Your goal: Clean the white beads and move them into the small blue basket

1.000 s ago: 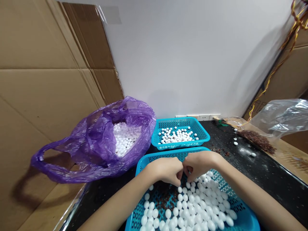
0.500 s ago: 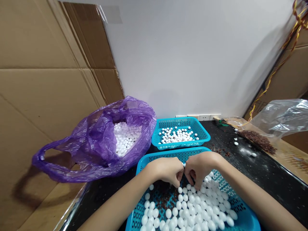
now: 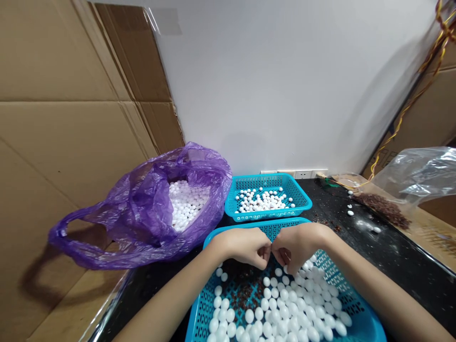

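Note:
A large blue plastic basket (image 3: 204, 285) holds many small white egg-shaped balls (image 3: 292, 308) and a patch of dark brown bits (image 3: 245, 292). Over its far half, my left hand (image 3: 249, 248) is closed with the fingers curled inward. Facing it from the right, my right hand (image 3: 297, 244) is also closed, and its fingertips nearly meet those of the left. What either hand pinches is hidden behind the fingers. White balls lie just below the right fingertips. The brown bits spread beneath and in front of the left hand.
Behind stands a smaller blue basket (image 3: 269, 216) with more white balls. A purple plastic bag (image 3: 142, 204) full of white balls sits at left. On the black countertop (image 3: 377, 266) at right are a brown heap (image 3: 384, 209), a clear bag (image 3: 420, 171) and loose balls.
Both hands have lifted slightly and drawn closer together. The white ball that showed between them is out of sight. The baskets and the purple bag stay in place.

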`<state>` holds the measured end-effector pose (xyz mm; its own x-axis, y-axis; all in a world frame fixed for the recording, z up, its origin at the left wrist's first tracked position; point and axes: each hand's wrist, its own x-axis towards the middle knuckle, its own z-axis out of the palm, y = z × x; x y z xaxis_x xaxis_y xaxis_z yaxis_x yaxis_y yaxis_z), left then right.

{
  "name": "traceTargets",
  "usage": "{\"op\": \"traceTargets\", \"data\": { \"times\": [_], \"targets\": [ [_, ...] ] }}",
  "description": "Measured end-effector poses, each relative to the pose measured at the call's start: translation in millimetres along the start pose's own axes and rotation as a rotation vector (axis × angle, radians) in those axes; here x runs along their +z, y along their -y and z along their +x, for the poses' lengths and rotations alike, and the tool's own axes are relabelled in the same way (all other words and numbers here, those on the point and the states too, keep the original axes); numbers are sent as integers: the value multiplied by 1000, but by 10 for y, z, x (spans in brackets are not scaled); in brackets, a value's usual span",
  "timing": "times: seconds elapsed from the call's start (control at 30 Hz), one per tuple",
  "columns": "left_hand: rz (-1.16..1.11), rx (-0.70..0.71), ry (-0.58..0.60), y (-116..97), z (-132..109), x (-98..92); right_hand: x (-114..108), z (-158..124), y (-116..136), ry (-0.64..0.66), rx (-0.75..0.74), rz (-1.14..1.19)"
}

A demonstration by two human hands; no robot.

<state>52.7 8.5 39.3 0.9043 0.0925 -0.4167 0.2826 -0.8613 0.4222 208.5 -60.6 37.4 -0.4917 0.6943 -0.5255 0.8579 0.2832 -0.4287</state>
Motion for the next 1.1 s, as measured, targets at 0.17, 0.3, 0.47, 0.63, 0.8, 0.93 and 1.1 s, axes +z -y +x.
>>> {"op": "traceTargets", "data": {
  "times": [0.17,0.3,0.47,0.63,0.8,0.93,1.1],
  "targets": [
    [-162,52,4,53,-107,-134,-59,-123,-23,-116,-64,66],
    [-236,83,13,47,-174,-199,-90,-193,-20,-120,-137,117],
    [-351,74,55,29,-199,-217,-95,-220,-1,-121,-158,140],
    [-415,50,99,33,-193,-228,-96,-221,15,-144,-231,111],
    [-360,-13,111,21,-166,-205,-89,-213,14,-125,-191,90],
    [-327,-42,110,21,-148,-187,-79,-213,-3,-135,-176,58],
    [-254,-97,117,62,-129,-161,-76,-214,2,-126,-163,66]
  ]
}}
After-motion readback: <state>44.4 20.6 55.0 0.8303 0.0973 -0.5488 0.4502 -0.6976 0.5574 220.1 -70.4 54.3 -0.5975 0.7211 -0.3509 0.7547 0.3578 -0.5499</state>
